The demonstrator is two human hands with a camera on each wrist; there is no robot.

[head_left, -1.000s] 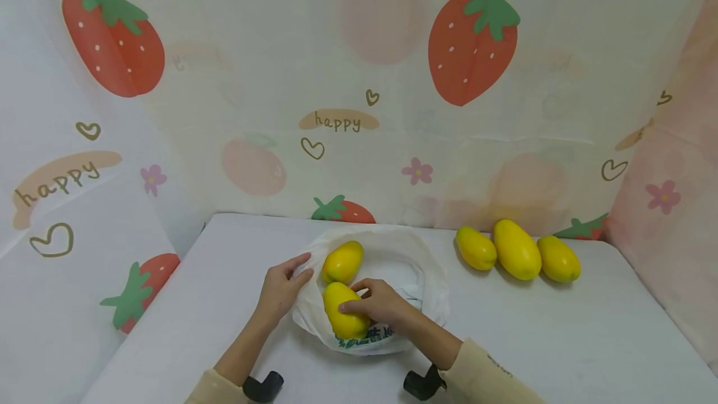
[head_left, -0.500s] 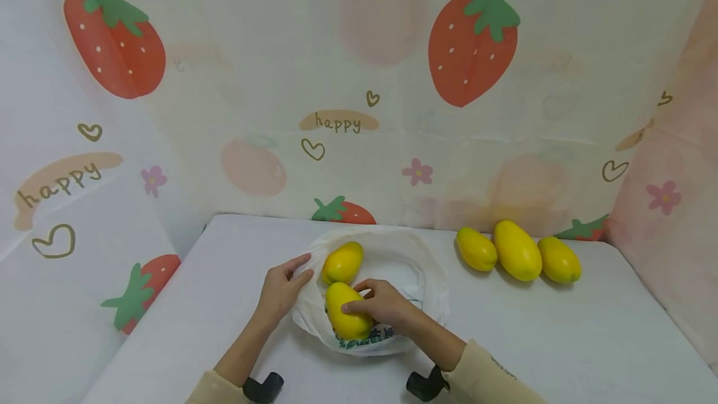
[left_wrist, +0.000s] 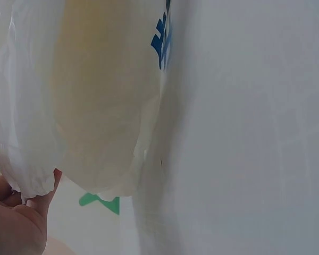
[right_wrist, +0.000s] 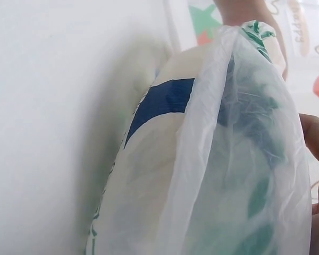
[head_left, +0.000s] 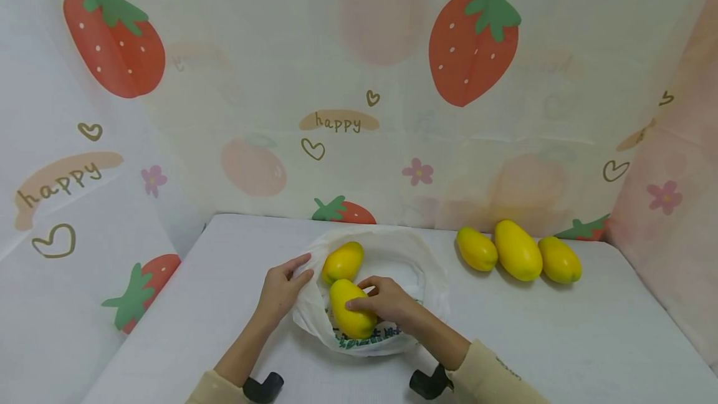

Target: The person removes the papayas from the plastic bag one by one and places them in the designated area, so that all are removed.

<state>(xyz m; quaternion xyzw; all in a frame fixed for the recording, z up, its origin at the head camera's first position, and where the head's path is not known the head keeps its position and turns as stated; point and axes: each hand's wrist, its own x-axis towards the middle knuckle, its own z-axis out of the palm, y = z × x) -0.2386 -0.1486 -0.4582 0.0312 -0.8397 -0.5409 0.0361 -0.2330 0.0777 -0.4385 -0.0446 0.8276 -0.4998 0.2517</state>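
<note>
1. Bag: white, thin plastic, printed in green and blue; stands on the bench, mouth open upward.
2. Held mango: yellow; within the bag's mouth, near side, in the right hand.
3. Right hand: fingers grasping the held mango, thumb across its upper face, other fingers at its far side, partly hidden.
4. Second mango: yellow; in the bag, left side, just beyond the held mango; whether the two touch cannot be told.
5. Left hand: fingers grasping the bag's left rim; the left wrist view shows plastic between them.
6. Mango row: three, yellow, side by side at the bench's far right, well apart from the bag. Left one; middle one, the largest; right one.
7. Bench: white top.
8. Backdrop: pale cloth, strawberries, hearts, flowers, "happy" lettering.
9. Sleeves: beige.
</note>
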